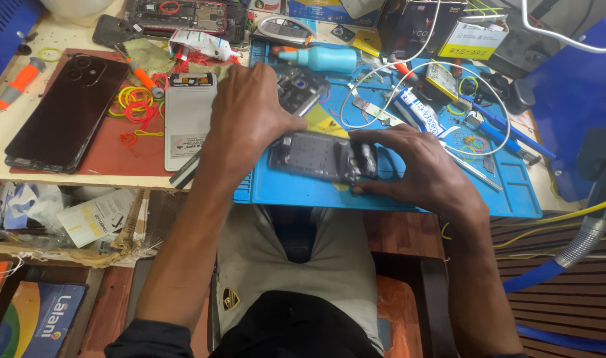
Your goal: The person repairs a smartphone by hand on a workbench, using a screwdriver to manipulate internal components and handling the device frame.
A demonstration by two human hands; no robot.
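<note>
— What are the hands gripping?
— Both are holding an opened phone (323,156), lying flat on the blue work mat (409,192) at the bench's near edge. The left hand (250,119) is clamping its left end, thumb pressing along the top. The right hand (419,166) is pinching the right end between thumb and curled fingers.
— What is lying nearby?
— A black phone (64,113) is resting on a red mat, with a white screen panel (189,119) just beside the left hand

matt blue mat (508,192), glossy black phone (67,113) (glass)
</note>
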